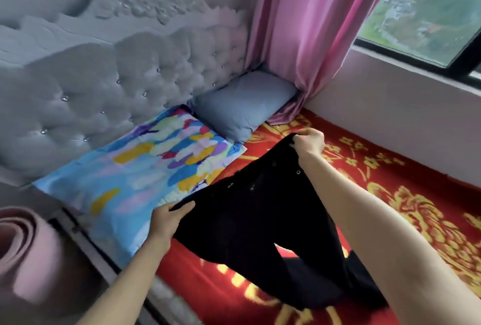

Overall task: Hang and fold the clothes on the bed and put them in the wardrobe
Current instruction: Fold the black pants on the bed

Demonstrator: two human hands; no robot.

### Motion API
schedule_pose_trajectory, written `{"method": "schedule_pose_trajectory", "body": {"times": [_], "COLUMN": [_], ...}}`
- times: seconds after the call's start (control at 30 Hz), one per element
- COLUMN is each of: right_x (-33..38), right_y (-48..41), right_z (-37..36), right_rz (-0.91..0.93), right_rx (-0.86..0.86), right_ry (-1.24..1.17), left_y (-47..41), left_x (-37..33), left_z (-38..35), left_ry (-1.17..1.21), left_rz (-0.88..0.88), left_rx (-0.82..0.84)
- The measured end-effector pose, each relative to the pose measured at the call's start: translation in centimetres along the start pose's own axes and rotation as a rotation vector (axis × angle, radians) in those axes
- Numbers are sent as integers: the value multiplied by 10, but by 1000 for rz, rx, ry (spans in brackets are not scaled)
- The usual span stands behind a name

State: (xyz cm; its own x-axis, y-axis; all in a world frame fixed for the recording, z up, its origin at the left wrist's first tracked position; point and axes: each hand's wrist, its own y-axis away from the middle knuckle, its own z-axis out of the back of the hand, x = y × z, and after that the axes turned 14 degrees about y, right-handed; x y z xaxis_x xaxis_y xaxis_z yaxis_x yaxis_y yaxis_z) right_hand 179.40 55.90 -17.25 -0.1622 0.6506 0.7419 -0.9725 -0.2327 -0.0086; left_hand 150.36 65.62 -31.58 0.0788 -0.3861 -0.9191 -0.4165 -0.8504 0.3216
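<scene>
1. I am holding the black trousers [247,210] up by the waistband over the bed [390,189], with the legs trailing on its red cover.
2. My left hand [169,216] is pinching one waistband corner, and my right hand [309,142] is clutching the other.
3. The legs are lying bunched below, so folding now is probably risking trapped creases.
4. My left pinch is looking shallow, so a hard shake could be tugging that corner free.

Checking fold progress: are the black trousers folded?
No, the left hand and right hand hold the black trousers up, spread open.
</scene>
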Motion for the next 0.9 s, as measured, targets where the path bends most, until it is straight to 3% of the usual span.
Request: {"method": "schedule_pose_trajectory", "body": {"times": [0.13,0.23,0.33,0.5,0.9], "right_x": [107,111,51,-56,-170], "right_y": [13,31,49,61,62], "right_z": [-69,-100,-112,-101,-54], "right_rz": [221,222,117,-225,-414], "right_rx": [220,311,361,434,403], "right_ry": [-174,-128,11,226,361], "left_y": [-85,-133,-150,-134,-119], "left_x": [-57,-67,-38,20,65], "left_z": [50,81,105,94,-6], "left_ry": [-5,-39,-181,-355,-584], "left_rz": [-162,-132,15,206,290], "left_rx": [-228,-371,-283,-163,129]}}
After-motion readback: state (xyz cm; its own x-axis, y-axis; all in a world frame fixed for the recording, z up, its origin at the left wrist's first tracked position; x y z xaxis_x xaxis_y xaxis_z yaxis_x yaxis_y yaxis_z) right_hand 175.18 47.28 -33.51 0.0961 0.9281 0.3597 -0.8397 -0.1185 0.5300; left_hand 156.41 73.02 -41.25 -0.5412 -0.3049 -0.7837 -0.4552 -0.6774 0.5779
